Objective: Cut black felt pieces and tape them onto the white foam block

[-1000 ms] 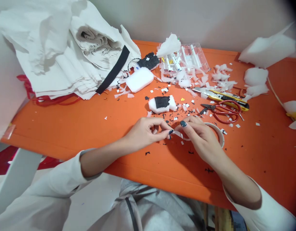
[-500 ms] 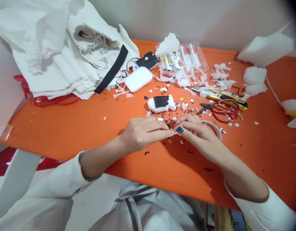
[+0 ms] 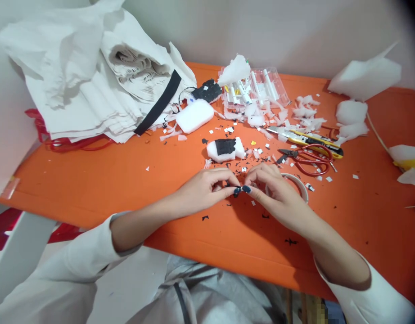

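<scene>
My left hand is closed in a pinch, thumb and index finger meeting just left of my right fingertips. Opposite it, my right hand pinches too, its dark-nailed thumb almost touching the left one. Between them is a tiny piece, too small and covered to name, with a bit of white and dark showing. Just beyond the hands lies a white foam piece with a black patch on top. A roll of tape rests on the table, partly hidden behind my right hand.
Small black and white scraps litter the orange table. Red-handled scissors and a yellow utility knife lie right. Behind are a clear marker box, a smooth white block, a black strip and stacked white sheets.
My left thumb and index finger have come together in a pinch; before, the index finger stretched straight to my right fingertips. My right hand keeps its pinch. The view has shifted slightly.
</scene>
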The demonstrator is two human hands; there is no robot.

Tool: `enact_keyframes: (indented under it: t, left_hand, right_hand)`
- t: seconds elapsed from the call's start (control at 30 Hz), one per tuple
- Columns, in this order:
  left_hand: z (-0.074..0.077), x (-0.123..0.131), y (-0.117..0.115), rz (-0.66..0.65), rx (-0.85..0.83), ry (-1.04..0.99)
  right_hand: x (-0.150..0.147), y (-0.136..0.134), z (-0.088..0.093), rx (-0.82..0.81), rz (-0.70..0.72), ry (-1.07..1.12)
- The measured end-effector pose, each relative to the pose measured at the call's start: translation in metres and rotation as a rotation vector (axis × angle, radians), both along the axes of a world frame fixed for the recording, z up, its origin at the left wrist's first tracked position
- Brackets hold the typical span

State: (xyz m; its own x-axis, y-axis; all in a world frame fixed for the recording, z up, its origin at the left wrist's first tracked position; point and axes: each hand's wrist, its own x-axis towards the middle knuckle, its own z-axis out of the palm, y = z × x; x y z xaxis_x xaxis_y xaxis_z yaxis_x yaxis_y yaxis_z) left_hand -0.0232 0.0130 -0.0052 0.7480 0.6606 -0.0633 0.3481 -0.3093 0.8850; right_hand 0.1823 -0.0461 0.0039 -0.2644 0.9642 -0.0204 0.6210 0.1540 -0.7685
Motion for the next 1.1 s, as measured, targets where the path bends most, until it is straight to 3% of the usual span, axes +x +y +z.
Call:
enact_keyframes:
  t: [0.3, 0.43, 0.5, 0.57, 0.67, 0.83, 1.0, 1.1]
  left_hand:
    - [0.003, -0.001, 0.005, 0.006, -0.020, 0.031]
    - [0.001, -0.001, 0.006, 0.066, -0.123, 0.053]
    - [-0.002, -0.001, 0.007, 0.130, -0.186, 0.070]
    - [-0.005, 0.000, 0.008, 0.183, -0.266, 0.062]
    - [-0.007, 0.001, 0.009, 0.208, -0.338, 0.041]
    - [-0.005, -0.002, 0.009, 0.186, -0.145, 0.145]
    - [-0.002, -0.007, 0.009, 0.140, 0.215, 0.134]
    - [0.000, -0.006, 0.009, 0.166, 0.187, 0.151]
  right_hand:
    - [-0.002, 0.002, -0.002, -0.007, 0.046, -0.048]
    - [0.029, 0.009, 0.006, -0.011, 0.149, 0.001]
    - [0.060, 0.014, 0.008, 0.071, -0.046, -0.092]
    - [0.091, 0.018, 0.005, 0.213, -0.348, -0.459]
    - [0.121, 0.021, -0.006, 0.222, -0.404, -0.615]
    - [0.115, 0.020, -0.013, 0.182, -0.360, -0.755]
    - [0.102, 0.011, 0.009, 0.259, -0.361, -1.034]
    - [0.099, 0.009, 0.019, 0.319, -0.422, -1.032]
